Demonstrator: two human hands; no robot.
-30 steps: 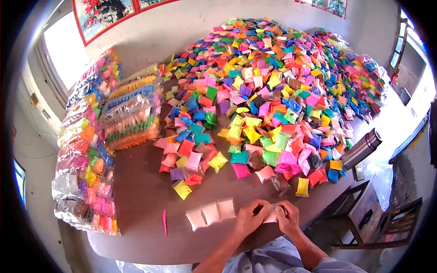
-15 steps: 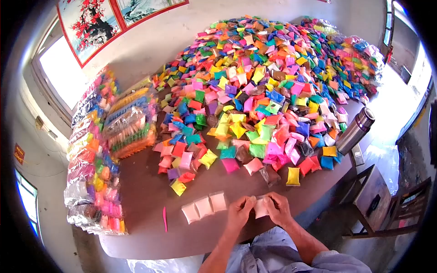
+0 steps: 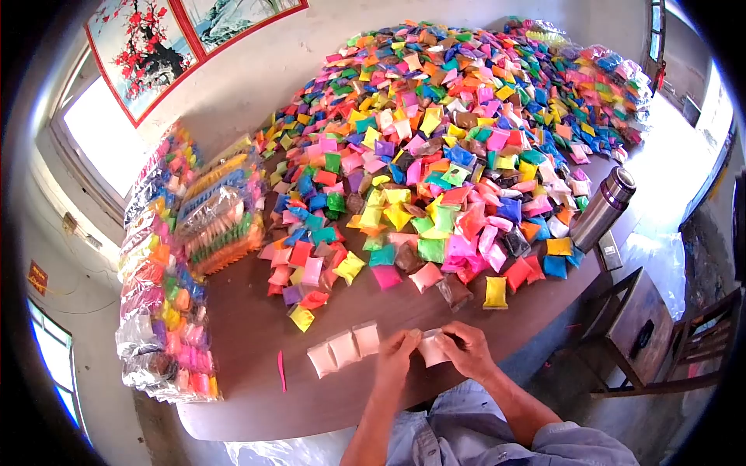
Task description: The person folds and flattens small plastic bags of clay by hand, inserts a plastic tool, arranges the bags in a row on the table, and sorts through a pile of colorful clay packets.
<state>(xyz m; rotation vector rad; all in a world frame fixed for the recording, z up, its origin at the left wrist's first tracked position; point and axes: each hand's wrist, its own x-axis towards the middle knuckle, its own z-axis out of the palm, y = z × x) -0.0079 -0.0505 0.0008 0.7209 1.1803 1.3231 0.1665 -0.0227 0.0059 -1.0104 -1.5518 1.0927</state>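
A pale pink packet point(image 3: 432, 354) is pinched between my two hands, just above the front of the table. My left hand point(image 3: 399, 349) grips its left edge with closed fingers. On the packet's right side, my right hand point(image 3: 468, 351) has thumb and fingers pressed together. Just left of my left hand, three similar pale packets point(image 3: 343, 349) lie side by side in a slanted row. A thin bright pink stick, knife-like in shape, point(image 3: 281, 371) rests further left on the brown table point(image 3: 241, 334).
A large heap of small colourful packets point(image 3: 435, 155) covers the back of the table. Bagged packets point(image 3: 167, 311) are stacked along the left edge, beside another bundle point(image 3: 221, 210). A steel thermos point(image 3: 604, 208) stands at the right edge, near a wooden chair point(image 3: 633, 330).
Both hands have shifted slightly left with the packet, now close to the row of three. More of the packet's face shows between them. The whole view has moved a little.
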